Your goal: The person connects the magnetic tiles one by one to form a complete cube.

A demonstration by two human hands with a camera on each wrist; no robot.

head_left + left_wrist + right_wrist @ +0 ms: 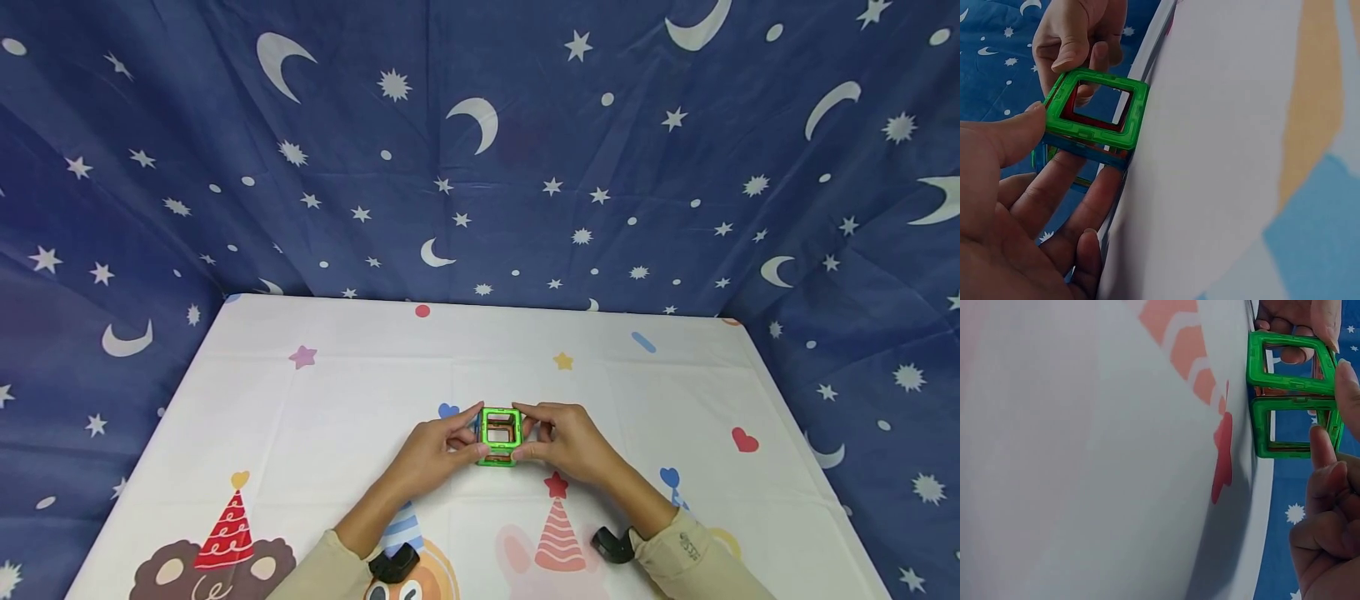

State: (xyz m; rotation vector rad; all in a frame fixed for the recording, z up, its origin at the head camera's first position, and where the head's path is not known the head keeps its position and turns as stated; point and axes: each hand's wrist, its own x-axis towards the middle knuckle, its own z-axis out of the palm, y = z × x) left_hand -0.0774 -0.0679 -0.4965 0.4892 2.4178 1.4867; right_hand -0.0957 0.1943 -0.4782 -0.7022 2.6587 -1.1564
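Note:
A small cube of magnetic tiles (501, 450) with open square frames stands mid-table between both hands. Its top tile (1097, 133) is green; blue and red frames show beneath it in the left wrist view. My left hand (431, 450) holds the cube's left side, thumb at the near corner and fingers farther back. From the right, my right hand (566, 437) grips the opposite side with thumb and index finger. Two green tiles (1285, 403) meet along an edge in the right wrist view. Fingers hide parts of the side tiles.
A white tablecloth (360, 400) printed with stars, hearts and party-hat animals covers the table. Dark blue curtains (517, 142) with moons and stars rise behind it and at both sides. A black wrist device (395, 563) sits by the left sleeve, another (612, 546) by the right.

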